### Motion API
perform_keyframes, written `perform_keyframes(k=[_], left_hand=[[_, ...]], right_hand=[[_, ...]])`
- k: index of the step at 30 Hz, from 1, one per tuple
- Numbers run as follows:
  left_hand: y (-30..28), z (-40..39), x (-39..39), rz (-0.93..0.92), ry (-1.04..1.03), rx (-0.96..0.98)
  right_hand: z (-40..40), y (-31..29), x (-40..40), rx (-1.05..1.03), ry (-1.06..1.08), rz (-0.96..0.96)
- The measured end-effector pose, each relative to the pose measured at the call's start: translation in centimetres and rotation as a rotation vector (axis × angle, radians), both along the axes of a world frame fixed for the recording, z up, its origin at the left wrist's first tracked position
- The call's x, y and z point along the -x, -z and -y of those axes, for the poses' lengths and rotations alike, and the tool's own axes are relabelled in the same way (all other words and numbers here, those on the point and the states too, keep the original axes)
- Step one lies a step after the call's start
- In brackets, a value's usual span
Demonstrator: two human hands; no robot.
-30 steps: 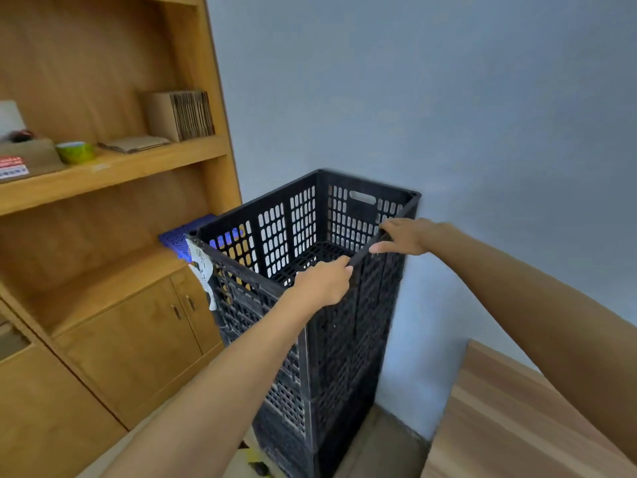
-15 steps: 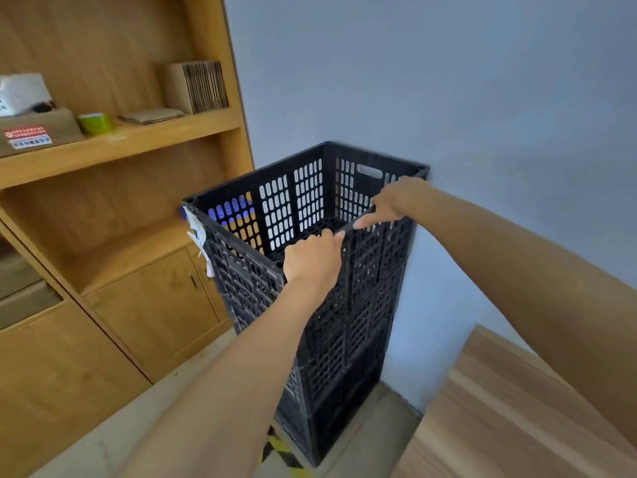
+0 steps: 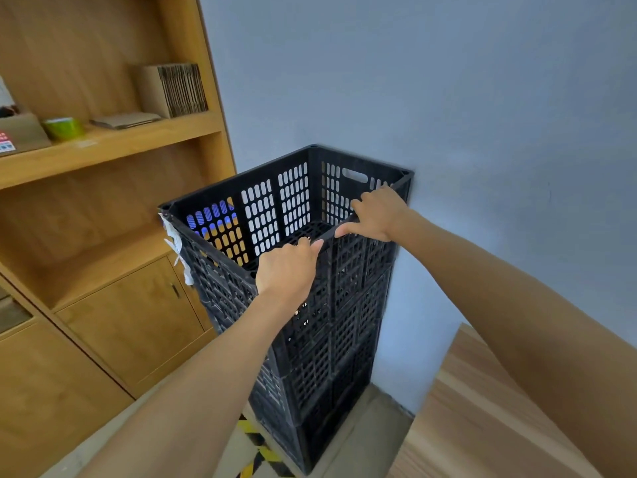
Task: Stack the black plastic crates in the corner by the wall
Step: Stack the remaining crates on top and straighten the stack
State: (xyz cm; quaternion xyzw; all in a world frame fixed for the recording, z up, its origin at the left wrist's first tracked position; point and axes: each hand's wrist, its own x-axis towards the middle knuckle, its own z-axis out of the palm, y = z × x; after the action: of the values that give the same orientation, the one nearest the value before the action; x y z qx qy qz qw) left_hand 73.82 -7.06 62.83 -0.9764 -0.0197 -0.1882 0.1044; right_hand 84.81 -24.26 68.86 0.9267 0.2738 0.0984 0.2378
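A tall stack of black crates (image 3: 331, 339) full of holes stands straight up on the floor, tucked between the blue wall (image 3: 448, 98) and the wooden shelf (image 3: 103, 146). The top crate (image 3: 275, 201) is open and empty. The left hand (image 3: 287, 270) and right hand (image 3: 377, 215) both have fingers curled over its near rim.

Left hand (image 3: 287, 270) covers the near rim of the top crate (image 3: 275, 205); its fingertips are hidden. Cardboard box (image 3: 19, 132) is cut by the left edge, label unreadable. Blue item (image 3: 210, 219) behind the crate unidentifiable.
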Motion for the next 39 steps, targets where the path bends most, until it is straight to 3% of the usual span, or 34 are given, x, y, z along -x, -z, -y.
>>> perform_keyframes(k=[8,13,34,39], left_hand=[[0.0,-3.6,1.2,0.002,0.060,-0.051],[0.1,-7.4,2.2,0.021,0.205,-0.107],[-0.8,-20.1,3.0,-0.021,0.513,0.072],[-0.6,-21.3,3.3,-0.021,0.495,0.144]], right_hand=[[-2.2,0.6,2.2,-0.070,0.015,0.061],[-4.8,0.6,4.7,-0.098,0.076,0.066],[-15.0,1.5,13.1,-0.124,0.479,0.093],[-13.9,1.8,13.0,-0.162,0.342,0.081]])
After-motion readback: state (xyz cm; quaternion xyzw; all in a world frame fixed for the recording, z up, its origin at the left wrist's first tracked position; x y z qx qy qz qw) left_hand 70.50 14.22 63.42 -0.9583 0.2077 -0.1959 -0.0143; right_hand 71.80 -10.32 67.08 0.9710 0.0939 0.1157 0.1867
